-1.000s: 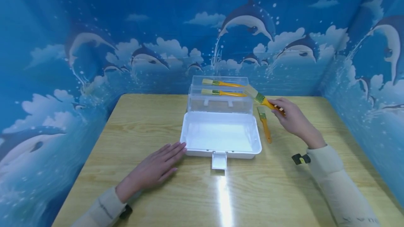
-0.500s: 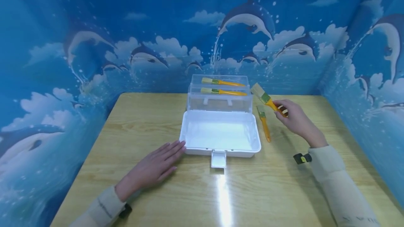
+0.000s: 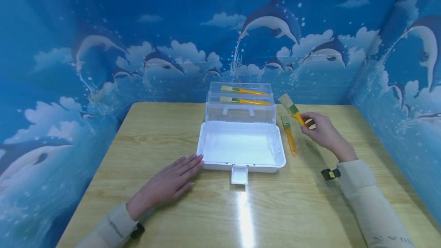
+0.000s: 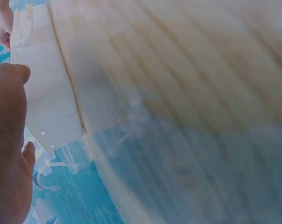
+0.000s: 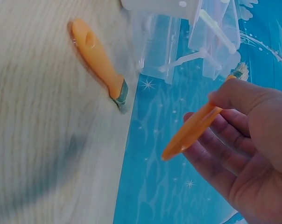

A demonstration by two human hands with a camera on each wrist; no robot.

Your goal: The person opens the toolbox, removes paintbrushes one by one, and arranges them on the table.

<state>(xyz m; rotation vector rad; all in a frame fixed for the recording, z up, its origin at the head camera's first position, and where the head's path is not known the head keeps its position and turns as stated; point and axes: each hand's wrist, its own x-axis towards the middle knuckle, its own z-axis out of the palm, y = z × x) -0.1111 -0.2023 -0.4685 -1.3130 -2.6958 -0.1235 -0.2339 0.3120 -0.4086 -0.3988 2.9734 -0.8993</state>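
Observation:
My right hand pinches the orange handle of a paintbrush between thumb and fingers, its pale bristles pointing up and left, above the table. In the right wrist view the handle's butt end sticks out past the fingers. A second paintbrush lies on the table just right of a white storage box. The box stands open, and two more brushes, an upper brush and a lower brush, lie in its clear trays. My left hand lies with straight fingers, fingertips at the box's front left corner.
The white box's latch hangs down at its front. Its transparent lid part is folded back behind the base. A blue dolphin-print curtain surrounds the wooden table at the back and sides.
My right hand has drawn the paintbrush rightward, away from the clear trays, and its bristles now point more steeply upward. The left hand and the box have stayed in place.

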